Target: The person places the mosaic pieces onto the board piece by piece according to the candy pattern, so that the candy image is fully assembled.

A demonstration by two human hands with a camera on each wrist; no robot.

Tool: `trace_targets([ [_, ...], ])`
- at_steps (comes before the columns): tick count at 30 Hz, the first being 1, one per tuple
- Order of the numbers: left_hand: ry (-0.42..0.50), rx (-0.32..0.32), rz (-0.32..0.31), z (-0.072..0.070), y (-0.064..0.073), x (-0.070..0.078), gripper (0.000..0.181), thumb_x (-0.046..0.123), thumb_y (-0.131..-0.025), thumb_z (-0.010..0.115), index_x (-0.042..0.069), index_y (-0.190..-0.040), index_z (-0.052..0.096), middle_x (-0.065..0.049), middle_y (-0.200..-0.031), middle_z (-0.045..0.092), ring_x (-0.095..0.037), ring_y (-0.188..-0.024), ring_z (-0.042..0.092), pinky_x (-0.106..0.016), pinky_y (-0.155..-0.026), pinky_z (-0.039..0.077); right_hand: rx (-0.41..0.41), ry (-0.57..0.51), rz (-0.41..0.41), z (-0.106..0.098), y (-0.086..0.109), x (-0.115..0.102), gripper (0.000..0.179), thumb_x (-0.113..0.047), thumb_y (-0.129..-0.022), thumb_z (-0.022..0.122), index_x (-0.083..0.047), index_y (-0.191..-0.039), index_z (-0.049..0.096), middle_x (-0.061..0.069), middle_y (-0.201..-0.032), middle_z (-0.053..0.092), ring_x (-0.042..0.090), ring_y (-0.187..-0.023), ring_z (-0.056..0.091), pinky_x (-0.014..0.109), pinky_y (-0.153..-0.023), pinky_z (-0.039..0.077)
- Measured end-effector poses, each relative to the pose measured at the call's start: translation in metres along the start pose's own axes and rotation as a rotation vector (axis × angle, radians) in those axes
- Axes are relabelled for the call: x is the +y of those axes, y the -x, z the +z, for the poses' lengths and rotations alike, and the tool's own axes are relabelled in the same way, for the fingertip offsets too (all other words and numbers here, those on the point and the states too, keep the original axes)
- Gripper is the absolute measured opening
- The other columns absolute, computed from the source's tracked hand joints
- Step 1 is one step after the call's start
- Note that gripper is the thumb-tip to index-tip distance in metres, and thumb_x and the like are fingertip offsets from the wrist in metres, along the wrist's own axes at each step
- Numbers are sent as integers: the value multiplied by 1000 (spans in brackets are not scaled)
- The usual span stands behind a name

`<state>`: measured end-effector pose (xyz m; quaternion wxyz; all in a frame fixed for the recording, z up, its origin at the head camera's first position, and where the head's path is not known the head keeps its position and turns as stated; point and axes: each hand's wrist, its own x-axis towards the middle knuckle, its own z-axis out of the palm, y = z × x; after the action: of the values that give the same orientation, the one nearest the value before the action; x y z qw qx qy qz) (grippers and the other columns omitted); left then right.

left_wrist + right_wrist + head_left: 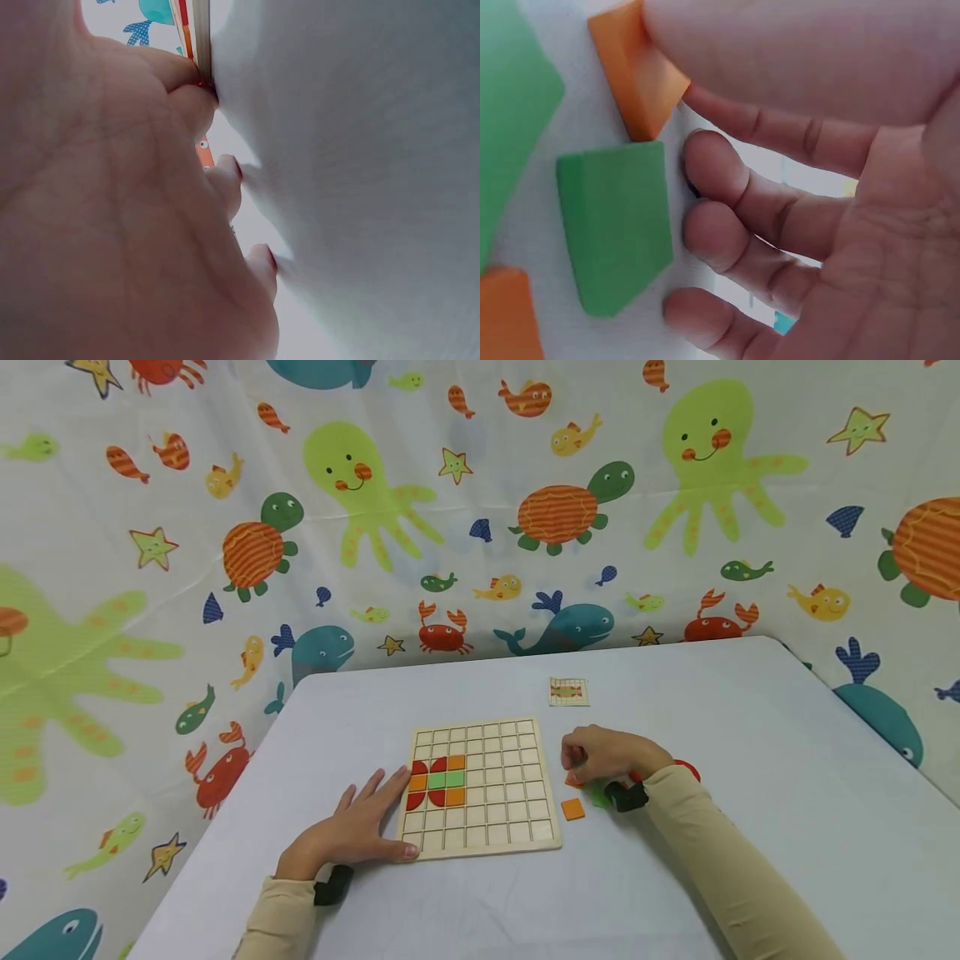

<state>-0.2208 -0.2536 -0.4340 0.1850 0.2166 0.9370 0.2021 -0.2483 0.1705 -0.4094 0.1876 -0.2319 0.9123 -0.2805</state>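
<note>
A wooden grid board (495,814) lies on the white table. On its left side sit red quarter-round tiles (418,767), orange square tiles (455,797) and green tiles (454,779) in adjoining cells. My left hand (348,837) rests at the board's left edge, fingers spread and thumb at the near corner. Right of the board, my right hand (611,752) pinches an orange tile (645,71) between thumb and index finger, low over the table. Beside it in the right wrist view is a loose green tile (619,225). Another orange tile (573,809) lies nearer the board's right edge.
Beyond the board lies a small pattern card (568,692) showing a coloured grid design. Red pieces (687,769) show partly behind the right wrist. A cloth (465,543) printed with sea animals hangs behind the table (480,910).
</note>
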Motion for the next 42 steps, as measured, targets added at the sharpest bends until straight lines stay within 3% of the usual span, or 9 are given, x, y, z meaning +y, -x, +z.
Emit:
trace_targets([
  [12, 1, -6, 2, 0, -3, -3, 127, 60, -78, 89, 9, -172, 21, -16, -177, 19, -46, -162, 2, -73, -123, -5, 31, -18, 75, 3, -4, -6, 23, -10, -89, 85, -8, -97, 64, 3, -91, 57, 19, -89, 52, 33, -80, 45],
  [19, 15, -14, 14, -1, -3, -1, 125, 58, -79, 89, 8, -172, 21, -16, -177, 19, -46, -162, 2, -72, -123, -5, 154, -31, 26, 6, -9, 0, 19, -1, -91, 79, -7, -98, 63, 3, -88, 60, 19, -84, 55, 33, -76, 48],
  [26, 24, -8, 4, -2, -1, 0, 125, 57, -78, 89, 8, -172, 21, -16, -177, 19, -45, -162, 2, -72, -124, -5, 250, -63, -33, 2, -15, -5, 9, 1, -94, 75, -8, -94, 72, 0, -86, 65, 20, -83, 58, 35, -78, 53],
  [35, 29, -6, 1, -3, 0, -1, 125, 56, -78, 90, 7, -171, 21, -17, -177, 19, -46, -162, 2, -72, -123, -5, 275, -244, -63, 5, -28, -19, 7, 2, -96, 73, -4, -96, 70, 4, -84, 68, 21, -69, 65, 35, -66, 58],
  [42, 18, -5, 0, -1, 0, -1, 125, 56, -79, 90, 7, -171, 21, -16, -177, 19, -45, -162, 2, -72, -123, -5, 257, -284, -61, 12, -44, -32, 5, 1, -96, 73, -2, -98, 69, 5, -83, 69, 23, -71, 68, 35, -71, 61],
])
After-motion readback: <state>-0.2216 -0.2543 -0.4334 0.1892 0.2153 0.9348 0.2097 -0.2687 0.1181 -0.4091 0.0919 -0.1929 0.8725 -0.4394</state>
